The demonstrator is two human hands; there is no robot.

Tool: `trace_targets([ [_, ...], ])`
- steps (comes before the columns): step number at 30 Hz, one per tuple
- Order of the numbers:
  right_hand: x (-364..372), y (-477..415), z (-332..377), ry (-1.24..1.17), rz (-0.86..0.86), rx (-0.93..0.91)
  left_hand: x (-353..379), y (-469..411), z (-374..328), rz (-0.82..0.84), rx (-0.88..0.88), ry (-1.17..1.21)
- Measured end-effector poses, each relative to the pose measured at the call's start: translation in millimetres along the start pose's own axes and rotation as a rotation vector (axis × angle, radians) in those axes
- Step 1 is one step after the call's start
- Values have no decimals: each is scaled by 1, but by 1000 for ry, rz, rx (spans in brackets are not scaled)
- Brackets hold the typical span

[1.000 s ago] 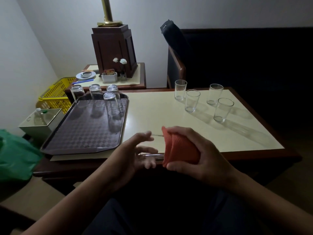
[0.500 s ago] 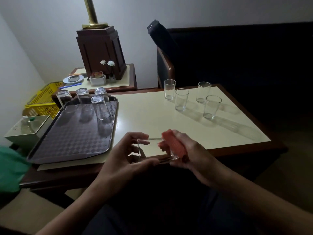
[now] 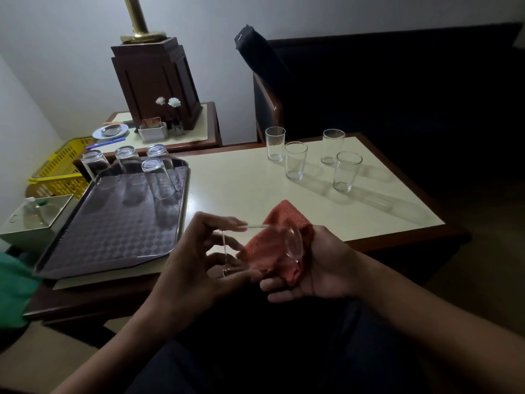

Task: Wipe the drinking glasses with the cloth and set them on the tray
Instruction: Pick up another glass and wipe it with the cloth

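Observation:
A clear drinking glass (image 3: pixel 252 245) lies on its side between my hands, above the table's near edge. My left hand (image 3: pixel 199 260) grips its rim end with thumb and fingers. My right hand (image 3: pixel 315 268) holds the orange cloth (image 3: pixel 281 248), which is bunched around and into the glass's other end. Several glasses (image 3: pixel 154 177) stand upside down at the far end of the dark tray (image 3: pixel 113 237) on the left. Several more glasses (image 3: pixel 295 160) stand upright on the table's far right part.
The cream-topped table (image 3: pixel 244 191) has a dark wooden border. A dark armchair (image 3: pixel 369 89) stands behind it. A side table carries a wooden lamp base (image 3: pixel 156 83), a saucer and a holder. A yellow basket (image 3: pixel 62 169), a pale box (image 3: pixel 37 217) and green cloth (image 3: pixel 14 291) lie left.
The cloth, first wrapped over the glass in my right hand, now sits bunched at its far end. My left hand has closed on the glass's rim end. The view shifted slightly.

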State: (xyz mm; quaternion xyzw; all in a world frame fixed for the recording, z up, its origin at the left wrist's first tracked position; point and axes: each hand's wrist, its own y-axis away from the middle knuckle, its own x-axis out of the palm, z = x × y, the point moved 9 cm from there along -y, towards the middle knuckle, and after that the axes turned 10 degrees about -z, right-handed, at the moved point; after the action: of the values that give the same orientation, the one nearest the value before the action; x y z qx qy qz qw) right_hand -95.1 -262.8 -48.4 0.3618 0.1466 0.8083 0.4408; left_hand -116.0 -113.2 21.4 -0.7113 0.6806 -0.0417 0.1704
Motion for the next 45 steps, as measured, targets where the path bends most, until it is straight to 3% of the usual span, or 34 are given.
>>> trace_targets([
  [2, 0, -2, 1, 13, -29, -41, -15, -4, 7, -141, -67, -19],
  [5, -11, -4, 16, 159, -255, -310, -33, -8, 25, -256, -272, -20],
  [10, -6, 10, 36, 338, -293, -702, -20, -5, 35, -96, -555, 166],
  [15, 6, 44, 56, 953, -562, -1201, -19, -1, 45, 10, -748, 254],
  [17, 11, 48, 53, 1159, -576, -1324, -11, 8, 51, 80, -854, 296],
  [19, 5, 46, 58, 1077, -506, -1242, -3, 13, 51, 192, -899, 339],
  [21, 2, 39, 59, 783, -371, -1034, 5, 16, 49, 274, -903, 406],
  [24, 6, 31, 51, 581, -333, -900, 19, 19, 48, 280, -854, 430],
  [28, 12, 47, 45, 759, -630, -1157, 17, 16, 63, 44, -836, 459],
  [31, 51, 57, 26, 956, -478, -1375, 11, 12, 64, -22, -777, 476],
  [34, 56, 53, 27, 900, -409, -1261, 15, 15, 63, 42, -819, 576],
  [37, 16, 46, 47, 663, -575, -1064, 16, 13, 64, 44, -851, 671],
  [39, 3, 49, 52, 638, -663, -1025, 22, 14, 62, 53, -850, 678],
  [45, 28, 42, 37, 747, -422, -939, 11, 11, 64, 11, -774, 535],
])
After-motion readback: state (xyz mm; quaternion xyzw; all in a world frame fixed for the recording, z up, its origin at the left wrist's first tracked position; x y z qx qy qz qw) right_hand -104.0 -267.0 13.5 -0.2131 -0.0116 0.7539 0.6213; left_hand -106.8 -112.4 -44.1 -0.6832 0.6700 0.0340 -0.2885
